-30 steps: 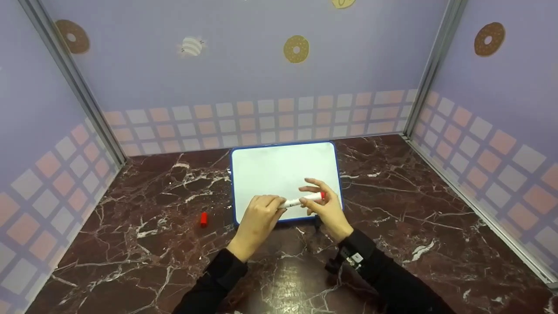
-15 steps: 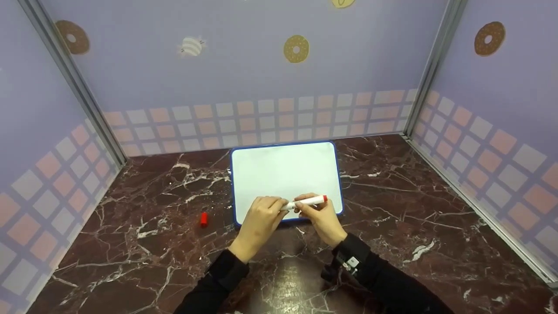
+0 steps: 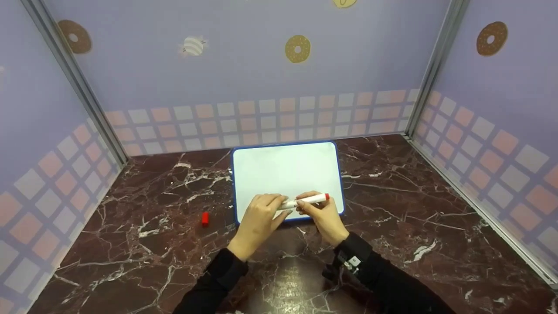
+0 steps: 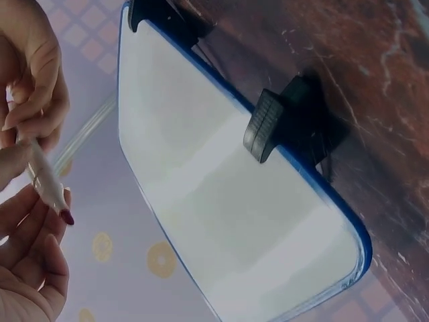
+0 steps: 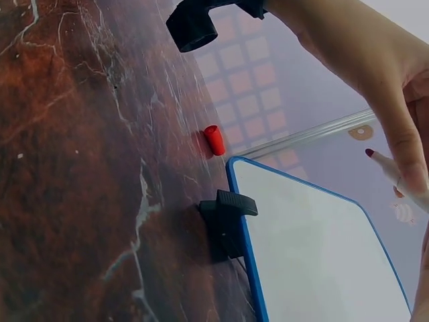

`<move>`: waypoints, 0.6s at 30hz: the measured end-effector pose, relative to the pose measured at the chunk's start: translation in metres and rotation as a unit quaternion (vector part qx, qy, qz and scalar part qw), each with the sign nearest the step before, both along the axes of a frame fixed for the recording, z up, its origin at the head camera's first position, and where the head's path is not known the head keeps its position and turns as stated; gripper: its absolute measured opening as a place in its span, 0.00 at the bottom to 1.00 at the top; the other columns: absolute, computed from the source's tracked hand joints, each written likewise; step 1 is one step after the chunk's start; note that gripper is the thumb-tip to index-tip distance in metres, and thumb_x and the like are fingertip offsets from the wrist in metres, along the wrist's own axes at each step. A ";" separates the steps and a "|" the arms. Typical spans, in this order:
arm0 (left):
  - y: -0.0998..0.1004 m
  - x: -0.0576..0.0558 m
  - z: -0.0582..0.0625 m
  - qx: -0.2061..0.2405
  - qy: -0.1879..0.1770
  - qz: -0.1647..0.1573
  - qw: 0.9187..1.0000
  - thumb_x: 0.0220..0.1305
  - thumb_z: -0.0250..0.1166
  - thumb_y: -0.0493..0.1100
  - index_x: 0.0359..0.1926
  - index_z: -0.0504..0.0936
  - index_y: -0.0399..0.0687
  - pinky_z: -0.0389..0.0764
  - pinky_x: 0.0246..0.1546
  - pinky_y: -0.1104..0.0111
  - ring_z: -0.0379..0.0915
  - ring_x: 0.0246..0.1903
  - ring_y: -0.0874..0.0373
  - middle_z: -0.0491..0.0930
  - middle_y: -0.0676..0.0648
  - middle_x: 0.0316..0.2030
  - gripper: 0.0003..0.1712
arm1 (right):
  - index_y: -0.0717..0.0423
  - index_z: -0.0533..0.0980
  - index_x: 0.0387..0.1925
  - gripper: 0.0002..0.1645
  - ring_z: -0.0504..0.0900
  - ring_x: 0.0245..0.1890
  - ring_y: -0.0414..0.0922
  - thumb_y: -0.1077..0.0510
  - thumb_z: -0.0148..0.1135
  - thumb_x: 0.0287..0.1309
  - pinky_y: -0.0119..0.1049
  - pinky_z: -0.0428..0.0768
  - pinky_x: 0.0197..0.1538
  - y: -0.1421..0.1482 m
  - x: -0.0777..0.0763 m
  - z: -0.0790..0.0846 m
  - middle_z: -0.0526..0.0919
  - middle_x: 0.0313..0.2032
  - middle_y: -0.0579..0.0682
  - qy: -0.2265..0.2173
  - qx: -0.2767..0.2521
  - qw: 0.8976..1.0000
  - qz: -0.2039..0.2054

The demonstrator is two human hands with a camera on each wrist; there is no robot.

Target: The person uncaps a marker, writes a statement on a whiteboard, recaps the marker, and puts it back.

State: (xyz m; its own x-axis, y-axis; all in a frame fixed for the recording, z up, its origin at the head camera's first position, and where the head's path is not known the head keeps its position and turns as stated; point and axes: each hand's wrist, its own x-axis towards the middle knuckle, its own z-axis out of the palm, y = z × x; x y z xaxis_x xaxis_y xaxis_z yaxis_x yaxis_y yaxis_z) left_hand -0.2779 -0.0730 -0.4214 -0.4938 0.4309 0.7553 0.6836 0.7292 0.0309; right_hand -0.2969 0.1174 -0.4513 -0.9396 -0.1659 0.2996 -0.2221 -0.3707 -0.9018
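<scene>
Lilac walls [image 3: 261, 78] with a band of pink and white squares close in a dark red, white-veined bench [image 3: 130, 244]. From my station I follow the slim white marker with a red butt end [image 3: 314, 199], held aslant above the near edge of the blue-framed whiteboard [image 3: 283, 170], right of its middle. I'd expect it to be light, stiff and smooth, apt to roll between fingertips. Its dark red tip [image 4: 67, 217] looks like the delicate, staining part, so I'd take hold at mid-barrel. The right hand [image 3: 324, 218] pinches the barrel; the left hand [image 3: 257, 218] is around the tip end, thumb and fingers apart, and I can't tell whether it touches. Farther out, the small red tubular cap [image 3: 205, 219] lies on the bench near the board's left edge, probably light and quick to roll.

From the head camera, left fingers hide the tip, and the barrel's print is too small for me to read. My right wrist view cuts off both hands; what backs the black clip [image 5: 236, 202] on the board's near edge is lost in shadow.
</scene>
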 end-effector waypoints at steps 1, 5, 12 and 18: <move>-0.003 -0.001 0.003 0.009 -0.007 0.003 1.000 0.57 0.72 0.45 0.45 0.85 0.41 0.82 0.46 0.62 0.83 0.40 0.52 0.87 0.44 0.40 0.17 | 0.55 0.82 0.36 0.10 0.83 0.29 0.39 0.71 0.60 0.62 0.32 0.83 0.40 0.000 0.000 0.001 0.86 0.32 0.47 0.002 -0.004 1.000 -0.002; -0.023 -0.009 0.014 0.064 -0.043 0.026 0.997 0.62 0.68 0.44 0.48 0.84 0.38 0.81 0.53 0.57 0.83 0.46 0.47 0.86 0.40 0.45 0.17 | 0.58 0.83 0.35 0.10 0.83 0.27 0.39 0.73 0.60 0.60 0.31 0.83 0.38 0.000 -0.002 0.003 0.86 0.29 0.48 0.017 -0.016 1.000 -0.021; -0.066 -0.032 0.013 0.191 -0.151 0.080 0.967 0.63 0.66 0.37 0.66 0.71 0.35 0.66 0.68 0.47 0.67 0.64 0.36 0.72 0.32 0.63 0.31 | 0.64 0.81 0.35 0.06 0.84 0.28 0.42 0.73 0.61 0.59 0.33 0.85 0.36 -0.006 -0.009 0.012 0.86 0.27 0.49 0.050 -0.027 0.997 -0.056; -0.085 -0.043 -0.006 0.192 -0.323 0.113 0.920 0.71 0.56 0.36 0.77 0.46 0.36 0.56 0.71 0.41 0.53 0.71 0.30 0.56 0.26 0.72 0.41 | 0.77 0.76 0.36 0.08 0.85 0.27 0.41 0.71 0.64 0.59 0.35 0.86 0.36 -0.025 -0.026 0.020 0.85 0.28 0.50 0.142 0.013 0.987 -0.076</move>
